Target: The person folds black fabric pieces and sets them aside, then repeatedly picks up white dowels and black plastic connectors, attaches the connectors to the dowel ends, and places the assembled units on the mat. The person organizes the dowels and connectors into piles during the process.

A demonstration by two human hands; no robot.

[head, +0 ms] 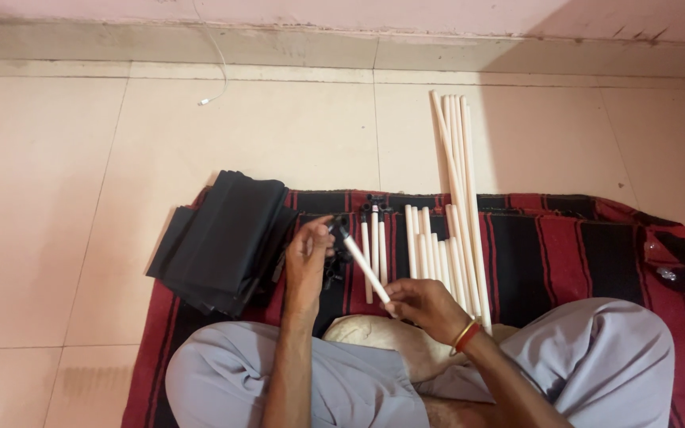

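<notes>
Far left of the frame: bare beige floor tiles [41,198], with a thin white cable [214,71] trailing down from the wall at upper left.

Left of centre: a folded stack of black fabric sheets [223,242], lying on the left end of a red-and-black striped blanket [564,238] and overhanging it onto the tiles; untouched.

Centre: left hand [308,257] raised above the blanket, fingers [317,235] closed around a small black plastic connector [337,231]. Seated in that connector, one end of a short cream plastic rod [365,268], slanting down toward lower right. Just beyond, right hand [424,305] with fingers clenched on the lower end of the same rod; orange bangle [464,334] at the wrist. Whether the joint is fully pressed home: cannot be told.

Behind the hands: a row of short cream rods [406,246] laid side by side on the blanket, a few black connectors [376,202] at their upper ends.

Right of centre: a bundle of long cream rods [460,158] reaching from the blanket up onto the tiles.

Judged progress: early. One rod and connector in hand; nearly all rods loose, fabric folded, no finished frame visible.

Bottom: crossed legs in grey trousers [596,357].
</notes>
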